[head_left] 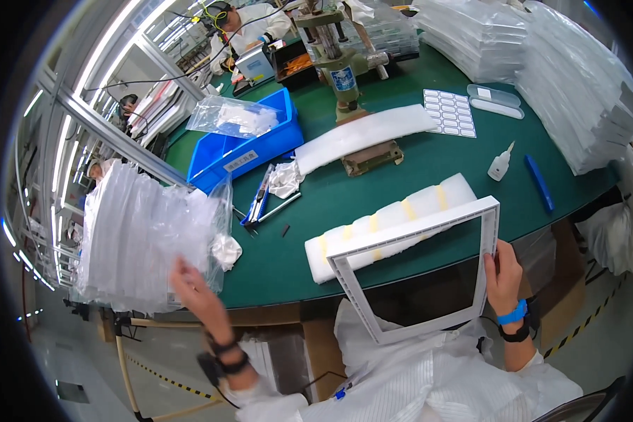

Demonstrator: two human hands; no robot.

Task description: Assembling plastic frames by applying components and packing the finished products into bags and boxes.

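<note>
My right hand [503,278] is closed on the right side of a white rectangular frame [429,325], thumb on its face. The frame is tilted, its far edge over a white foam block [394,219] banded with yellow strips and its near edge by my lap. My left hand [197,292], smeared by motion, is at the near edge of a stack of clear plastic-bagged pieces [144,235]. Whether its fingers hold anything cannot be made out. A crumpled white wad [226,251] lies beside that stack.
On the green table [281,281] are a blue bin [260,158], a press [341,77] with a foam strip [366,137] at its base, blue-handled tools [259,197], a small dropper bottle [500,165], a blue pen-like stick [539,183], a label sheet [449,112] and bagged stacks [577,84]. A co-worker [250,28] sits beyond.
</note>
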